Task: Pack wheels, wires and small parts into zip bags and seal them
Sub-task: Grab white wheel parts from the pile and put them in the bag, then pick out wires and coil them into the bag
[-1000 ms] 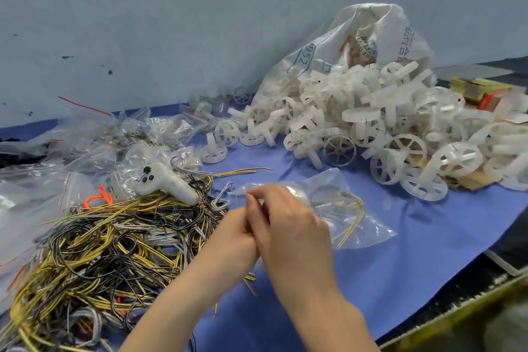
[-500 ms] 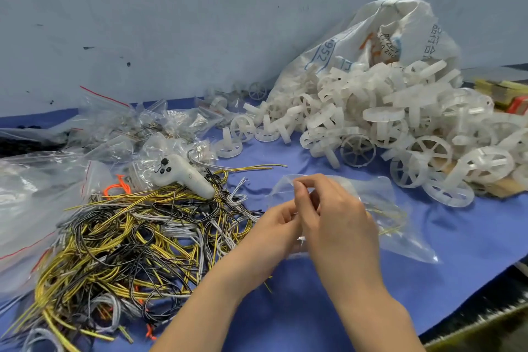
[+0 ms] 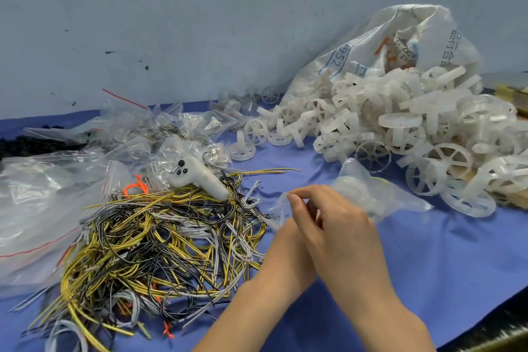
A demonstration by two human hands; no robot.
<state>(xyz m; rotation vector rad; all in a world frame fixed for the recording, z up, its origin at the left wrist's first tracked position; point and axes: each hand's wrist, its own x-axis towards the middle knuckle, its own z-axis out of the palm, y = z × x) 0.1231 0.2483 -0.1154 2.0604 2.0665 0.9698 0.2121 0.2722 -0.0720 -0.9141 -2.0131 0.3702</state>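
The zip bag (image 3: 371, 194) has lifted off the blue cloth (image 3: 457, 251) toward the wheels (image 3: 400, 128), right hand (image 3: 340, 226) pinching its left edge, left hand (image 3: 288, 248) fingers hidden behind.

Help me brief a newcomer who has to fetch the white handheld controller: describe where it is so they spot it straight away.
Start at the big tangle of yellow, black and white wires on the left of the blue cloth. At its far edge, in front of the clear zip bags, lies the controller. It is the only solid white piece with small black buttons; the white wheels are spoked rings.
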